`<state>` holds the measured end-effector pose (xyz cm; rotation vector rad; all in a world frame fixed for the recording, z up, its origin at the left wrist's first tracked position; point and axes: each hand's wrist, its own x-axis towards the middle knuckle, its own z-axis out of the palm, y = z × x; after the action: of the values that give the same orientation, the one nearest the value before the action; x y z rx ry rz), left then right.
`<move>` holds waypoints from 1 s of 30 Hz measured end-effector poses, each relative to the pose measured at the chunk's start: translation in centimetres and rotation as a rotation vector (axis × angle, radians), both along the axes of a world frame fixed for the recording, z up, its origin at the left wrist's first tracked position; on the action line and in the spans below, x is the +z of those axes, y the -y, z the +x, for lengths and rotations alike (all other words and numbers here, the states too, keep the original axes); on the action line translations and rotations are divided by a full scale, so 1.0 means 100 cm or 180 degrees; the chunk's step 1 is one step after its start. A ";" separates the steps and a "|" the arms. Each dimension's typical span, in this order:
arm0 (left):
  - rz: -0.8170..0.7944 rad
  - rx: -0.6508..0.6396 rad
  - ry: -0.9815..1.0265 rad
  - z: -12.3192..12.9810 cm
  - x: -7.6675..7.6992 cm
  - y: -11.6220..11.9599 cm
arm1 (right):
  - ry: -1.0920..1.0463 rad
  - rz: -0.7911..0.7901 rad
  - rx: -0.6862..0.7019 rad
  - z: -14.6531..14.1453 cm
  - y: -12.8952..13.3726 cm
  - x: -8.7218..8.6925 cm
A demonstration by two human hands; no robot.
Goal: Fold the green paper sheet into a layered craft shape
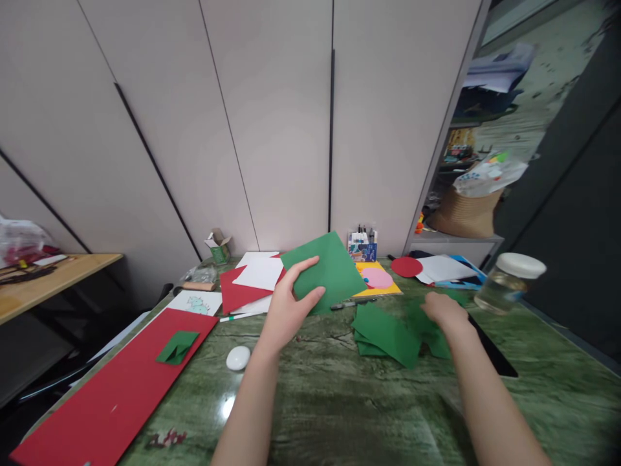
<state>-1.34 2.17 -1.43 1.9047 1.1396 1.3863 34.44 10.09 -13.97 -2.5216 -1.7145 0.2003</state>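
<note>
A square green sheet (334, 268) is raised above the middle of the table, with my left hand (291, 304) gripping its left edge between thumb and fingers. On the right, my right hand (444, 310) is closed over green paper (429, 327); its fingertips are pressed together and slightly blurred. Just left of it several green pieces (385, 333) lie overlapping. A small folded green piece (178, 347) rests on a long red board (116, 388) at the left.
A lidded glass jar (504, 285) stands at the right beside a black flat object (492, 349). A white mouse (238, 358), black pen (347, 304), red and white papers (259, 272), pink oval (377, 278) and pen box (362, 246) are around the middle and back.
</note>
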 end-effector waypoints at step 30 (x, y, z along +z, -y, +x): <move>-0.0103 -0.0450 -0.0508 0.010 -0.004 0.001 | -0.0297 -0.0572 0.0843 -0.045 -0.015 -0.037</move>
<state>-0.31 2.07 -1.78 2.0600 1.0703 1.1512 29.92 11.56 -17.65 -2.3454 -2.0720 0.5028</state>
